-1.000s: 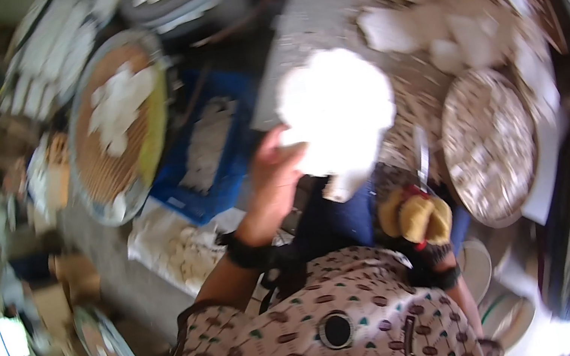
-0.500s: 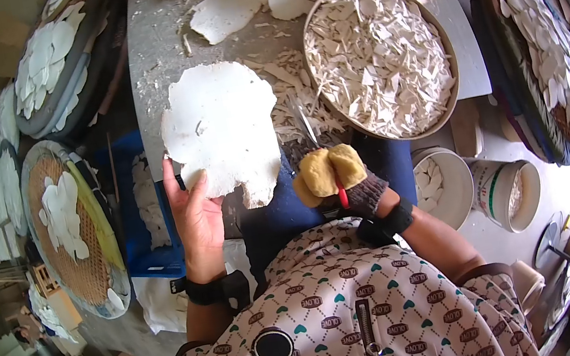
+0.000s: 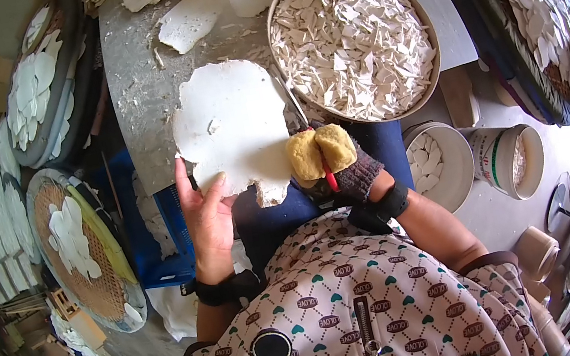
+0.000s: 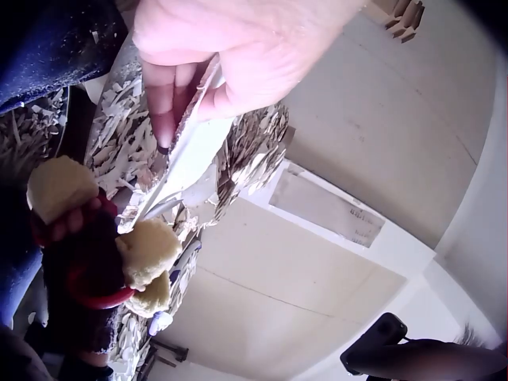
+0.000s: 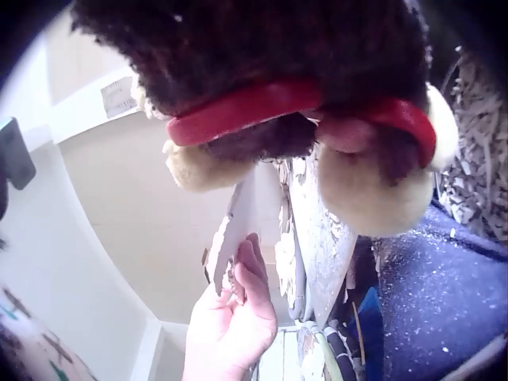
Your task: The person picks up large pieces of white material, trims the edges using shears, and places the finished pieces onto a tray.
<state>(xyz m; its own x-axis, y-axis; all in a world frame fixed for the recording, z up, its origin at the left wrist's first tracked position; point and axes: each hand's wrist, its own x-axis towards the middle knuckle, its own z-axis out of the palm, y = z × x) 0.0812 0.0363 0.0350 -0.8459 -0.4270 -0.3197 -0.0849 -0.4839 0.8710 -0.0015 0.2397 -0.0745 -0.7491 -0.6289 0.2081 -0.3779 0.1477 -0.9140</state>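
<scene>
My bare left hand (image 3: 208, 226) pinches a flat white slab (image 3: 232, 115) with a ragged edge by its lower left, thumb on the near face. A brown notched bit juts from the slab's bottom edge. In the left wrist view the slab (image 4: 178, 171) shows nearly edge-on. The right hand (image 3: 345, 171), in a dark knitted glove with yellow foam pads (image 3: 306, 157), grips red-handled scissors (image 3: 295, 103). Their blades point up along the slab's right edge. In the right wrist view the red handle loops (image 5: 246, 111) wrap around the gloved fingers and thumb.
A round tray (image 3: 434, 37) full of white chips sits on the grey table (image 3: 141, 96), with more slabs (image 3: 193, 22) behind it. At the right stand two buckets (image 3: 447, 191). A blue crate (image 3: 164, 272) and a woven tray (image 3: 112, 300) are at the left.
The view has turned and sharpened. My right hand with the scissors has come in beside the slab, its blades now at the slab's right edge. The left hand keeps its hold on the slab.
</scene>
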